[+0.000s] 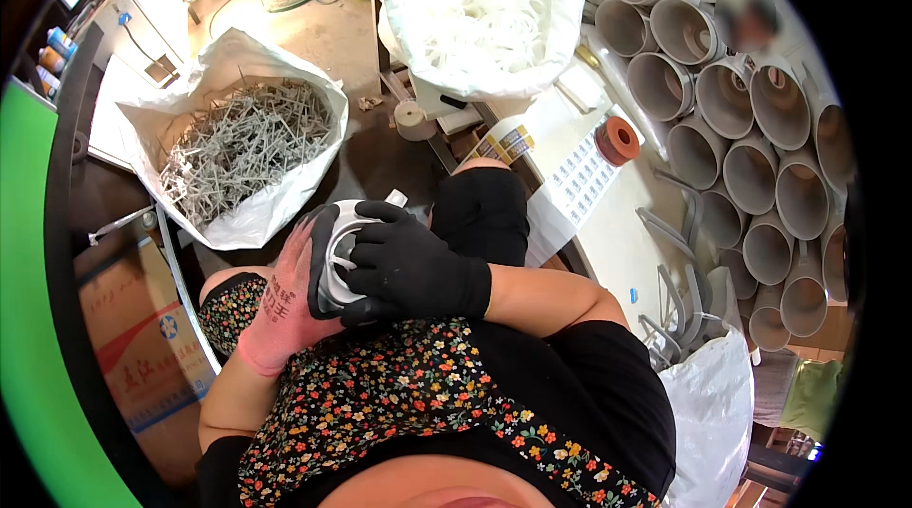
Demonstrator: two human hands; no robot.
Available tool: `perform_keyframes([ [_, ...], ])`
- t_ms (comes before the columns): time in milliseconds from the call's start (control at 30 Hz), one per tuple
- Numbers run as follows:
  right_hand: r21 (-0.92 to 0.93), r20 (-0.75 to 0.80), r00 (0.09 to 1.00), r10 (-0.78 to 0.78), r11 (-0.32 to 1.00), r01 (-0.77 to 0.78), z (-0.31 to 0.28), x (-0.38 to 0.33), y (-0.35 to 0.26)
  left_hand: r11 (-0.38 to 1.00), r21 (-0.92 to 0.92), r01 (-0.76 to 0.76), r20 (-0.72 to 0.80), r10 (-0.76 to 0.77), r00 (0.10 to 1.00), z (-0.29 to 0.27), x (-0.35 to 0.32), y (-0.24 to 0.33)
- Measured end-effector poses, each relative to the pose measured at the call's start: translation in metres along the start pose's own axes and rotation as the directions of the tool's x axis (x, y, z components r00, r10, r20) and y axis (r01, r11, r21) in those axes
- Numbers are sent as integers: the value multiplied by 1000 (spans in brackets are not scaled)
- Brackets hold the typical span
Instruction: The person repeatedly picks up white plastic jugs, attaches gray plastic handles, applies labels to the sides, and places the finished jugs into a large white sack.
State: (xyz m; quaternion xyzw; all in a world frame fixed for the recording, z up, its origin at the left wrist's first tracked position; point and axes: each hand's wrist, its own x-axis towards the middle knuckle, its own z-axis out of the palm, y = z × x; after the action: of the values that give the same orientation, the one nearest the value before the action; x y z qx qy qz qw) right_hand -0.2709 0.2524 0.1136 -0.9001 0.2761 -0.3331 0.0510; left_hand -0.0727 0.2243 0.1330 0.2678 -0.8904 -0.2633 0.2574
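Over my lap, both hands hold a light-grey, round, hollow plastic part (344, 244), its opening turned up and to the right. My left hand (290, 282), in a pink glove with a dark palm, is closed around its left side. From the right, my right hand (413, 266), in a black glove, grips the rim, its fingers bent over the opening. A thin white strip shows inside the part, and a small white piece (396, 197) sticks out beyond the right fingers. The gloves hide much of the part.
A white sack (285, 213) of thin grey pieces stands ahead left; another sack (418, 71) holds clear rings. Rightward, a white table (608, 266) carries a label sheet (581, 183), a brown roll (617, 140), grey curved handles (689, 294) and stacked grey cylinders (689, 152). A carton (142, 337) lies left.
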Motion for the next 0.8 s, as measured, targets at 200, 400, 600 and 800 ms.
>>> perform_keyframes([
  [200, -83, -36, 994, -104, 991, 101, 7, 5, 0, 991, 53, -123, 10, 122, 992, 3, 0, -7],
  [400, 138, -310, 890, 334, 942, -306, -40, 33, 65, 991, -40, 126, -585, -126, 801, -37, -16, -20],
  [600, -662, -596, 782, 184, 439, -608, -96, -20, 267, 823, 538, 181, -677, 295, 674, -93, -17, 16],
  [800, -653, -596, 749, 288, 368, -662, -102, -28, 309, 829, 553, 87, -612, 333, 717, -88, -32, 10],
])
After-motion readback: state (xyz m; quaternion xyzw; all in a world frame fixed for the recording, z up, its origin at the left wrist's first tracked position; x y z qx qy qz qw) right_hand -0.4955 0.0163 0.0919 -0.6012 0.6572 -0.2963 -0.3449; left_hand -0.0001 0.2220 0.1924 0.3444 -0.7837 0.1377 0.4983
